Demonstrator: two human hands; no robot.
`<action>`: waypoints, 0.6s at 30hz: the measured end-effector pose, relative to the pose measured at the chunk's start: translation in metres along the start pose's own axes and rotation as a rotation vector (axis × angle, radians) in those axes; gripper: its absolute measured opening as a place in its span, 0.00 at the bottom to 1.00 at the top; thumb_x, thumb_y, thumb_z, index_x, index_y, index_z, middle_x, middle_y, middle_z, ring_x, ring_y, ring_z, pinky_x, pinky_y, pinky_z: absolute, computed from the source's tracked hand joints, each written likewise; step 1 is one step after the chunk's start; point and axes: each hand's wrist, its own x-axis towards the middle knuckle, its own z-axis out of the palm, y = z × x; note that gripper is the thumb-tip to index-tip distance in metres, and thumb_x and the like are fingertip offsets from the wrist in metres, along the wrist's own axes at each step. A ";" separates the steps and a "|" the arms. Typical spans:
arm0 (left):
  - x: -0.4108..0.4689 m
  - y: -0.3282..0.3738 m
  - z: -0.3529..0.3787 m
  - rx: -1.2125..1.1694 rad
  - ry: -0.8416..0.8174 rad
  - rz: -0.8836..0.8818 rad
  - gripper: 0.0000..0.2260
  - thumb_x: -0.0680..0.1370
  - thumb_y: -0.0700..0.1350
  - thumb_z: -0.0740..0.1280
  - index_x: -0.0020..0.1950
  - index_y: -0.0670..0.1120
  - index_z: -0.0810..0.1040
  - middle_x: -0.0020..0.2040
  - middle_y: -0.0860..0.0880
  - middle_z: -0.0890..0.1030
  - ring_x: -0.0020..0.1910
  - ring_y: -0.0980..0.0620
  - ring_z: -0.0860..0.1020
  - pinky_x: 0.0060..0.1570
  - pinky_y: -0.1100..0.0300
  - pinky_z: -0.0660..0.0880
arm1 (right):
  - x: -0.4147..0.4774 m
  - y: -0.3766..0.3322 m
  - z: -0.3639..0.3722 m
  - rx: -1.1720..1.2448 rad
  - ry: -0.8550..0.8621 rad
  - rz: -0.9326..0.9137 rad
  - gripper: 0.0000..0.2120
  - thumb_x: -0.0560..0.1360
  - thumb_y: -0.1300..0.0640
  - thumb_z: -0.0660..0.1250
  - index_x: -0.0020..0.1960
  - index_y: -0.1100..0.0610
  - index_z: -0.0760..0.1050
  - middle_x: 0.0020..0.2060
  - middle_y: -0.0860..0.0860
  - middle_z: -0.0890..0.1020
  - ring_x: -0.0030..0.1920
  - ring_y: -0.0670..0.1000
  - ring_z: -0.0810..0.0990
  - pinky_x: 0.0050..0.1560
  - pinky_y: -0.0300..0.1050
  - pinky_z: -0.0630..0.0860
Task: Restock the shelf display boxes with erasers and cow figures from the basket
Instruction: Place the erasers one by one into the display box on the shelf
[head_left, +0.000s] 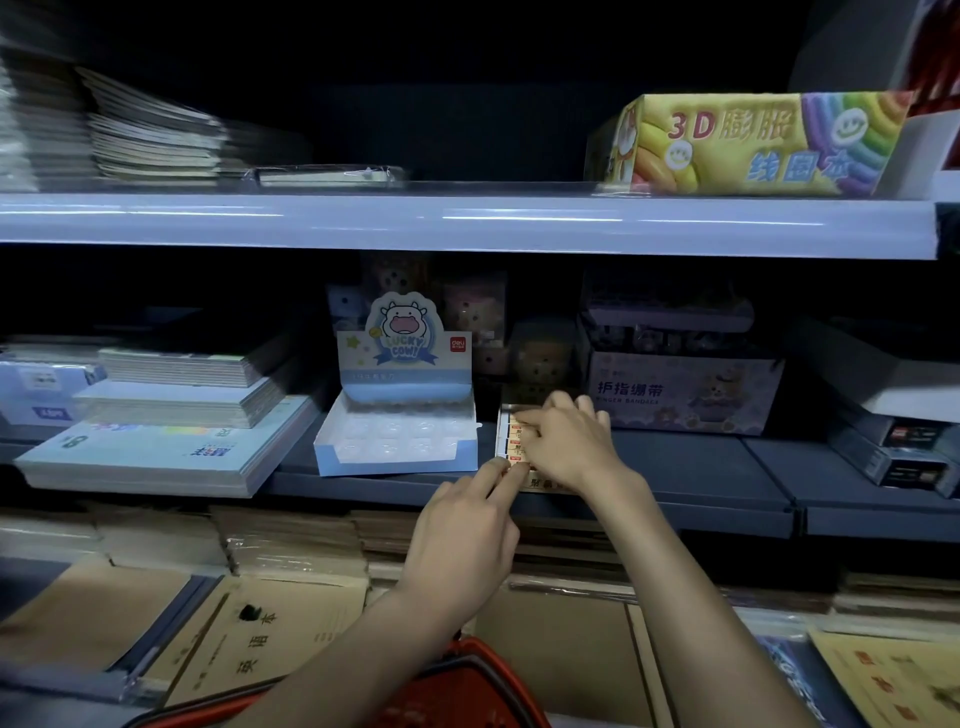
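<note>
Seemingly halfway: my left hand (457, 530), fingers straight, and right hand (566, 441), grip unclear, pack erasers (516, 432) just right of the empty cow box (410, 464).

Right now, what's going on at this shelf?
A person is stocking a small eraser box on the middle shelf. The right hand lies over the erasers in it, and the left hand touches the front of the row with its fingertips. The Lucky Cow box beside it has only empty pockets. A red basket sits below.
</note>
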 end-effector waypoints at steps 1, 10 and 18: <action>0.001 -0.001 0.000 0.001 -0.002 0.003 0.24 0.75 0.43 0.67 0.72 0.50 0.74 0.67 0.52 0.78 0.47 0.49 0.81 0.45 0.55 0.77 | -0.003 0.002 0.000 -0.004 0.035 0.007 0.20 0.82 0.50 0.57 0.72 0.44 0.75 0.63 0.49 0.74 0.64 0.55 0.67 0.67 0.54 0.64; 0.000 0.000 0.000 0.005 -0.033 -0.006 0.24 0.76 0.43 0.66 0.73 0.49 0.73 0.69 0.51 0.77 0.50 0.49 0.81 0.49 0.55 0.77 | -0.012 0.013 0.001 -0.053 0.058 0.054 0.22 0.82 0.51 0.57 0.73 0.52 0.75 0.70 0.49 0.74 0.67 0.55 0.66 0.67 0.56 0.63; 0.004 0.002 -0.013 0.013 -0.094 -0.003 0.25 0.78 0.44 0.62 0.76 0.51 0.70 0.72 0.52 0.74 0.56 0.47 0.80 0.56 0.53 0.75 | -0.016 0.011 -0.002 -0.018 0.004 0.072 0.22 0.82 0.49 0.54 0.73 0.51 0.73 0.73 0.48 0.71 0.68 0.55 0.63 0.66 0.56 0.61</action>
